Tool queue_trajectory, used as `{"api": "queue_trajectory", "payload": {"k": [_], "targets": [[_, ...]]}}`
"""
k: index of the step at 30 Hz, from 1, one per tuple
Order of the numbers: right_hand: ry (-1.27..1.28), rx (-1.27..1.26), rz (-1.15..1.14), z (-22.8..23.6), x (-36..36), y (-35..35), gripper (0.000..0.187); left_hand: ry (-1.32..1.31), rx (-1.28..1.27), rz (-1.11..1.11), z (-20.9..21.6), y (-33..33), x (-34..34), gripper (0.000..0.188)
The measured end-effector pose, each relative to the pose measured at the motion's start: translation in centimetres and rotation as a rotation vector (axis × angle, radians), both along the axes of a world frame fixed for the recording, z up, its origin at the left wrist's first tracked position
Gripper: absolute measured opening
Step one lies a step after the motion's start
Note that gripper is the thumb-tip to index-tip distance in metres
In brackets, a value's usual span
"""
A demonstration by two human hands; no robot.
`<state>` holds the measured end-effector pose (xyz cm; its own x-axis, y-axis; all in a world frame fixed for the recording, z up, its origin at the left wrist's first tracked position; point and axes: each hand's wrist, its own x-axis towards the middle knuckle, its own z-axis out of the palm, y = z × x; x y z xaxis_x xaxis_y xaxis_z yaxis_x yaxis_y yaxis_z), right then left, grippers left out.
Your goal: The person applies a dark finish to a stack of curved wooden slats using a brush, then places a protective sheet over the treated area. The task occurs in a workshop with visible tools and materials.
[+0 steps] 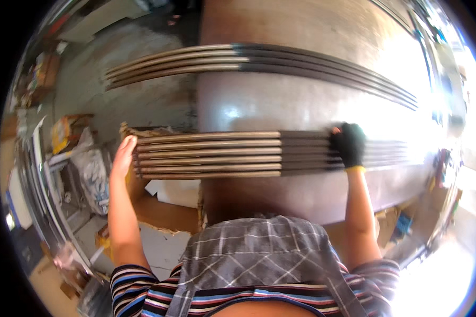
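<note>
A near row of several long, slim metal rods point(209, 150) lies side by side across the table, light bronze on the left part and dark on the right. Their left ends stick out past the table's edge, where my bare left hand point(124, 155) rests flat against them with its fingers straight. My right hand point(349, 145), in a black glove with a yellow cuff, is over the dark part of these rods. Motion smears its fingers, so their grip cannot be made out. Farther away lies a second row of similar rods point(238, 58), touched by neither hand.
The rods lie on a smooth brownish table point(259, 100). Below the near rods' left part stands an open cardboard box point(158, 211). A clear plastic bag point(92, 171) and metal framing are at the left. Several cartons sit along the far left, and strong light glares at the right.
</note>
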<state>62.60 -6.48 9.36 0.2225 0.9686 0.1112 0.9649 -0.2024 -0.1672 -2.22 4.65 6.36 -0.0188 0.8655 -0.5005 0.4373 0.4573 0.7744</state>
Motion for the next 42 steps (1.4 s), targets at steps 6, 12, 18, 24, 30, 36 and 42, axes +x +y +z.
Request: {"api": "queue_trajectory", "payload": {"k": [6, 12, 18, 24, 30, 36, 42], "targets": [[-0.159, -0.087, 0.052, -1.5, 1.2, -1.1, 0.022, 0.021, -0.123, -0.204, 3.0, 2.3, 0.1, 0.042], [-0.019, 0.108, 0.128, 2.2, -2.4, 5.3, 0.038, -0.032, 0.021, 0.325, 0.7, 11.4, -2.3, 0.063], [-0.133, -0.022, 0.099, -0.1, -5.1, 11.1, 0.066, 0.204, -0.023, 0.481, -0.3, 19.6, -1.3, 0.051], [-0.138, 0.030, 0.174, -0.5, -4.2, 10.1, 0.054, -0.100, 0.115, 0.379, -2.7, 16.9, -4.6, 0.031], [0.103, 0.075, 0.137, 0.6, -3.9, 13.3, 0.022, 0.009, 0.142, 0.234, -1.6, 15.4, -3.5, 0.026], [-0.022, 0.153, 0.247, -1.3, 1.5, 11.0, 0.023, -0.074, 0.172, 0.149, -2.2, 11.1, -2.2, 0.031], [-0.139, -0.073, 0.096, -1.8, 4.8, 6.0, 0.027, -0.041, 0.064, 0.112, -2.0, 5.3, 0.7, 0.031]]}}
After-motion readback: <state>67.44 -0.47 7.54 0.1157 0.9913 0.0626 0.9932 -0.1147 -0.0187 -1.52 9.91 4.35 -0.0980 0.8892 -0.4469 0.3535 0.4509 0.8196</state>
